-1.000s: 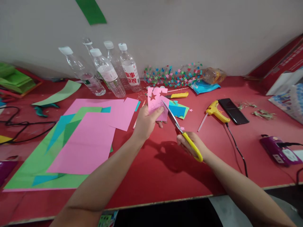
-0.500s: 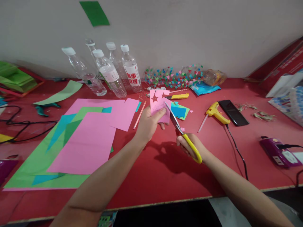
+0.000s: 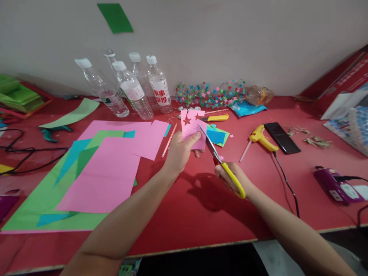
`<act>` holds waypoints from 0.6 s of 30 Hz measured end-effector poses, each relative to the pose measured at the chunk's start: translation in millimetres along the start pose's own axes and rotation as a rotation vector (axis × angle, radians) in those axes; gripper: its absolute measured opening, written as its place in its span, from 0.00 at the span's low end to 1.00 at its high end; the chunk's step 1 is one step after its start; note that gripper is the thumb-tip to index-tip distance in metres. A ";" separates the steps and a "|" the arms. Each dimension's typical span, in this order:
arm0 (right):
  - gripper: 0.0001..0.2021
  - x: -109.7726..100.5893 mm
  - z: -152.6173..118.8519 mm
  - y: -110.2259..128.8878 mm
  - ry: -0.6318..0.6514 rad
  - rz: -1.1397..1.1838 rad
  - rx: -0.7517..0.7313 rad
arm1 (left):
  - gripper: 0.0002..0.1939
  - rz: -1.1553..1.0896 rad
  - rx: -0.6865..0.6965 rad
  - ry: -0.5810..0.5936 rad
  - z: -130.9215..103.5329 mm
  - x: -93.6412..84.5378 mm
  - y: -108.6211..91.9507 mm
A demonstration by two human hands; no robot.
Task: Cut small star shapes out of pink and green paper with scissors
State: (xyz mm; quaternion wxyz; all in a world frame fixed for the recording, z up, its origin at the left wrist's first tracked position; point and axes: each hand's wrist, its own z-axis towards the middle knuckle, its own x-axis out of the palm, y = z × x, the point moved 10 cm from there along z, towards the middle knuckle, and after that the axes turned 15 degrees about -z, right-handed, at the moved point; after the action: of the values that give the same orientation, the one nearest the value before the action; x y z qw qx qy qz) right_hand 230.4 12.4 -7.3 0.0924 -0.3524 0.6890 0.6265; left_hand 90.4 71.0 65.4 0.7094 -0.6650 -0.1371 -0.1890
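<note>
My left hand (image 3: 179, 153) pinches a small pink paper (image 3: 198, 142) between thumb and fingers, above the middle of the table. Star-shaped holes show in the paper's upper part. Closed round the yellow handle of the scissors (image 3: 212, 147) is my right hand (image 3: 232, 176); the blades point up and left and meet the paper beside my left thumb. Behind the paper lie a yellow utility knife (image 3: 218, 118) and small blue and green paper pieces (image 3: 216, 136). A tiny pink star (image 3: 232, 136) rests to their right.
Several plastic bottles (image 3: 135, 94) stand at the back left, beside a star-covered bottle (image 3: 211, 94) on its side. Coloured sheets (image 3: 106, 172) cover the left. A glue gun (image 3: 263, 138), phone (image 3: 282, 138) and purple power strip (image 3: 337, 186) lie right on the red table (image 3: 178, 218).
The view has shifted very slightly. Both hands, the pink paper and the scissors keep nearly the same places and hold.
</note>
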 end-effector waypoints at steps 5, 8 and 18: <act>0.22 -0.3 1.3 -1.5 0.019 -0.025 0.017 | 0.06 -0.020 -0.017 -0.012 -0.7 0.0 1.2; 0.23 -0.1 1.5 -1.6 0.024 -0.022 0.018 | 0.06 -0.022 -0.022 -0.020 -0.6 -0.2 1.2; 0.22 0.9 3.4 -11.8 0.015 0.019 0.084 | 0.08 -0.044 -0.041 -0.031 1.1 -1.2 7.9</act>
State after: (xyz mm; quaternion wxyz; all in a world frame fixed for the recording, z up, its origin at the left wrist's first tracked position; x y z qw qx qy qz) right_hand 235.7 15.6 -17.9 0.0961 -0.3464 0.7186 0.5953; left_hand 92.9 72.5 58.0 0.6889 -0.6792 -0.1589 -0.1970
